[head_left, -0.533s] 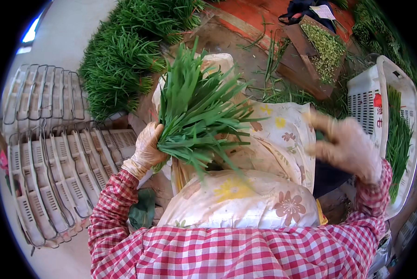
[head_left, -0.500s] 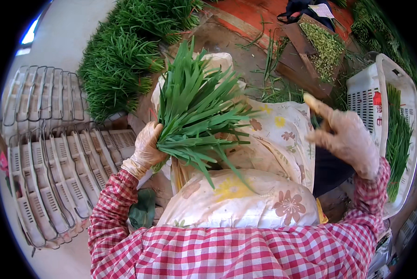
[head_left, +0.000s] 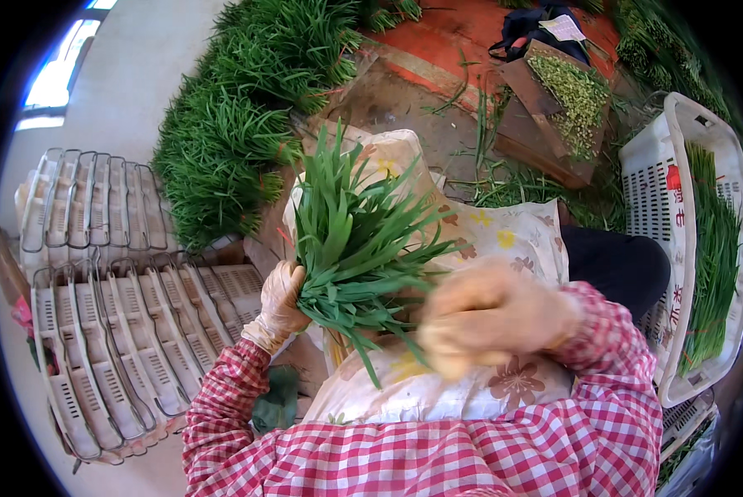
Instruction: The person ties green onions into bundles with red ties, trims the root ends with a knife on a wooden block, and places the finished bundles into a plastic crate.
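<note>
My left hand (head_left: 281, 300), in a pale thin glove, is closed round the base of a bunch of garlic chives (head_left: 350, 240). The long flat green leaves fan out up and to the right over my lap, some hanging down. My right hand (head_left: 491, 319), also gloved, is blurred by motion beside the drooping leaf tips; whether its fingers hold anything does not show. Beneath both lies a cream flowered apron (head_left: 504, 224) across my knees. A dark green piece of cloth or plastic (head_left: 275, 399) is below my left wrist.
Tied green bunches (head_left: 230, 124) are heaped at the far left. Stacked pale crates with metal handles (head_left: 131, 340) stand on the left. A white basket (head_left: 678, 132) holding long greens (head_left: 711, 265) is at the right. Chopped trimmings (head_left: 577, 95) lie on a wooden board (head_left: 525, 87).
My right hand has swung left and down from near the basket to the leaf tips. My left hand keeps its grip on the garlic chives. The whole view has shifted slightly.
</note>
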`<action>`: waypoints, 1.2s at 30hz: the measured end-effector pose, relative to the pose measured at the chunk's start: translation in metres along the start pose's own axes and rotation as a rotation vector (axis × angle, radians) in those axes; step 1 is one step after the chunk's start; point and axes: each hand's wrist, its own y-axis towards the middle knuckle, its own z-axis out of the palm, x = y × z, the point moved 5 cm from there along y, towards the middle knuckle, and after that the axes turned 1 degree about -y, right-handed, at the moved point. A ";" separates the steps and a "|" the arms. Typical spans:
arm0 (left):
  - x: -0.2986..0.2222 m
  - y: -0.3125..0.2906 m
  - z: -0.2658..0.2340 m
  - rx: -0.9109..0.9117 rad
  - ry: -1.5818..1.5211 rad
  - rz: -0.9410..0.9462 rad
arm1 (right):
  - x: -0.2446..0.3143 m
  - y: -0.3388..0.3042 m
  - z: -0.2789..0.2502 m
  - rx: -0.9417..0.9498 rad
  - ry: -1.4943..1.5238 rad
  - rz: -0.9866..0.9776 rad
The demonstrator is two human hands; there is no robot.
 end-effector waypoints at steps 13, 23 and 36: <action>0.002 -0.008 0.003 0.062 0.089 -0.044 | 0.018 0.056 -0.021 -0.213 -0.124 -0.033; 0.001 -0.002 0.003 0.130 0.080 -0.066 | 0.014 0.117 -0.089 -0.457 -0.898 -0.210; 0.053 -0.029 0.020 0.089 -0.177 0.051 | 0.022 -0.019 -0.141 -0.702 0.088 -0.359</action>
